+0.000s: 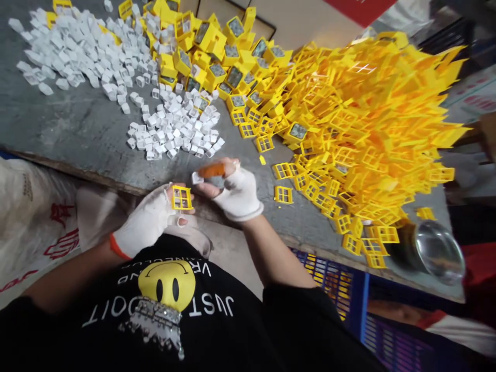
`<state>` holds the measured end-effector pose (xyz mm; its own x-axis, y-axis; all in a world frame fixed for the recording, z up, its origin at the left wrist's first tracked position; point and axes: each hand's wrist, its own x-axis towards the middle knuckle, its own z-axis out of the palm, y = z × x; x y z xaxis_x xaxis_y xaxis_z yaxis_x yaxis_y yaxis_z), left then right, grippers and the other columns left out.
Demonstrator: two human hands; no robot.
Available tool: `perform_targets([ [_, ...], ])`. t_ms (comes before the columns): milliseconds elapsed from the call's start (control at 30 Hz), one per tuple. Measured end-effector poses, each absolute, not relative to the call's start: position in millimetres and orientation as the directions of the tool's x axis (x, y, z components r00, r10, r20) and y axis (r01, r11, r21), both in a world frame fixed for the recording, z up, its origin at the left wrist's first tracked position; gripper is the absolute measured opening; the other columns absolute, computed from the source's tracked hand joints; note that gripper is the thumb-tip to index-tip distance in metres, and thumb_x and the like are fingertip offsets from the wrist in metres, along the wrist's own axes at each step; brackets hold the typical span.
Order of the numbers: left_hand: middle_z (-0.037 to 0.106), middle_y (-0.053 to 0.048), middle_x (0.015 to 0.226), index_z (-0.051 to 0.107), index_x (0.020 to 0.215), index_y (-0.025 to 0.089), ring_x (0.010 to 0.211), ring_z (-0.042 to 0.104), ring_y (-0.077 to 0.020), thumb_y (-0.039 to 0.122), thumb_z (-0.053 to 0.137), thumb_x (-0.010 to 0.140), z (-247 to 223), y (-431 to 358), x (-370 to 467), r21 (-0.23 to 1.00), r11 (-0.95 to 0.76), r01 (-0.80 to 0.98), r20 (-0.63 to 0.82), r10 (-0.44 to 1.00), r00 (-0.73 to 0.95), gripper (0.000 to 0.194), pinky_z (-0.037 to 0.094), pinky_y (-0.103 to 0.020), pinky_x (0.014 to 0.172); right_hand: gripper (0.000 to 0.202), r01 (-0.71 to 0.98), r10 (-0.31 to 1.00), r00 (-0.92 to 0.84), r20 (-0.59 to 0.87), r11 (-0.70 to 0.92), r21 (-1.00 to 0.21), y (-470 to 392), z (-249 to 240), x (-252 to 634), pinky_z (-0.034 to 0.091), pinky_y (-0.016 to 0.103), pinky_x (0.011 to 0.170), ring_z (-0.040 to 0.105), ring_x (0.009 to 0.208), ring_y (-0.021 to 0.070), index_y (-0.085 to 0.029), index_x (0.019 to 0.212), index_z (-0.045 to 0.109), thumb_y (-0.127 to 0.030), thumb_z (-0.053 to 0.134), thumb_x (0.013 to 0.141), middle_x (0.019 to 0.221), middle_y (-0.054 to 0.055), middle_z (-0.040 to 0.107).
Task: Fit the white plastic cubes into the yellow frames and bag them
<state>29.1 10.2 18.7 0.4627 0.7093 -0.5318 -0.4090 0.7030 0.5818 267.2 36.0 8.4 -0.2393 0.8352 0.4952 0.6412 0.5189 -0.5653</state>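
Observation:
My left hand (151, 217), in a white glove with bare fingertips, is closed on a yellow plastic grid frame (182, 198) with square openings. Close beside it, my right hand (236, 191) pinches a small white plastic cube (197, 178) between thumb and forefinger; orange covering wraps one of its fingers. Both hands are at the front edge of the grey table (89, 132). Just beyond them lies a small heap of white cubes (174, 124). Loose yellow grid frames (283, 195) lie to the right of my right hand.
A large pile of yellow plastic parts (372, 119) covers the right side. Yellow boxes with grey panels (217, 70) lie at the back, and more white cubes (89, 46) at far left. A metal bowl (439, 253) stands at the right edge, above blue crates (364, 305). Another person's gloved hand (461, 330) shows lower right.

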Motion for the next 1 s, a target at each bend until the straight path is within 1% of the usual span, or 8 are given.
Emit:
perform_targets([
  [167,0.077,-0.006,0.103,0.079,0.107,0.019,0.079,0.071,-0.0171,0.030,0.087,0.087,23,6,35,0.514,0.723,-0.461,-0.511,0.690,0.513,0.025,0.061,-0.027,0.063,0.024,0.554,0.804,-0.198,0.561,0.564,-0.613,-4,6,215,0.055,0.045,0.094,0.075,0.100,0.0246,-0.029,0.111,0.078,-0.049,0.066,0.106,0.107,0.004,0.085],
  [300,0.077,-0.006,0.097,0.079,0.102,0.018,0.077,0.072,-0.0183,0.027,0.086,0.087,20,2,27,0.483,0.734,-0.477,-0.542,0.679,0.496,0.020,0.062,-0.028,0.060,0.033,0.547,0.811,-0.325,0.487,0.581,-0.603,2,2,224,0.056,0.042,0.095,0.074,0.103,0.0232,-0.029,0.113,0.079,-0.054,0.058,0.108,0.115,0.004,0.083],
  [367,0.078,-0.007,0.097,0.078,0.106,0.018,0.075,0.072,-0.0182,0.029,0.079,0.092,22,3,25,0.475,0.742,-0.473,-0.582,0.668,0.464,0.017,0.060,-0.027,0.059,0.032,0.690,0.856,-0.291,0.428,0.497,-0.526,21,2,241,0.054,0.043,0.098,0.073,0.110,0.0253,-0.028,0.113,0.080,-0.051,0.057,0.109,0.121,0.006,0.081],
  [500,0.078,-0.010,0.099,0.078,0.111,0.016,0.072,0.073,-0.0181,0.032,0.072,0.098,26,6,23,0.556,0.697,-0.453,-0.607,0.713,0.352,0.021,0.059,-0.026,0.059,0.022,0.975,0.977,-0.040,0.207,0.084,-0.207,79,1,265,0.046,0.053,0.103,0.067,0.119,0.0352,-0.024,0.112,0.079,-0.038,0.066,0.103,0.116,0.012,0.080],
  [600,0.078,-0.009,0.099,0.078,0.112,0.017,0.075,0.074,-0.0195,0.037,0.079,0.094,23,6,21,0.623,0.658,-0.423,-0.588,0.751,0.302,0.027,0.059,-0.026,0.060,0.018,0.992,0.994,-0.051,0.099,0.061,-0.108,104,0,267,0.042,0.056,0.106,0.065,0.120,0.0370,-0.021,0.109,0.079,-0.031,0.067,0.100,0.112,0.014,0.081],
  [667,0.078,-0.010,0.106,0.079,0.114,0.019,0.080,0.076,-0.0206,0.043,0.084,0.090,19,6,19,0.655,0.635,-0.410,-0.562,0.772,0.298,0.035,0.059,-0.027,0.062,0.015,0.981,0.991,-0.067,0.118,0.087,-0.174,101,2,265,0.043,0.056,0.105,0.067,0.116,0.0361,-0.021,0.105,0.079,-0.028,0.067,0.099,0.107,0.013,0.081],
  [867,0.080,-0.011,0.119,0.079,0.119,0.023,0.090,0.078,-0.0235,0.047,0.092,0.083,11,3,17,0.656,0.615,-0.437,-0.497,0.788,0.363,0.045,0.063,-0.031,0.069,0.027,0.678,0.923,-0.344,0.173,0.371,-0.634,39,26,246,0.052,0.040,0.086,0.072,0.083,0.0227,-0.024,0.088,0.077,-0.043,0.064,0.102,0.085,0.003,0.079],
  [1000,0.081,-0.009,0.108,0.081,0.107,0.021,0.088,0.077,-0.0227,0.041,0.098,0.076,11,-2,17,0.650,0.614,-0.447,-0.462,0.787,0.409,0.041,0.064,-0.030,0.067,0.035,0.575,0.933,-0.338,0.125,0.309,-0.757,12,21,226,0.052,0.036,0.079,0.070,0.075,0.0195,-0.024,0.088,0.071,-0.056,0.064,0.102,0.081,0.002,0.076],
])
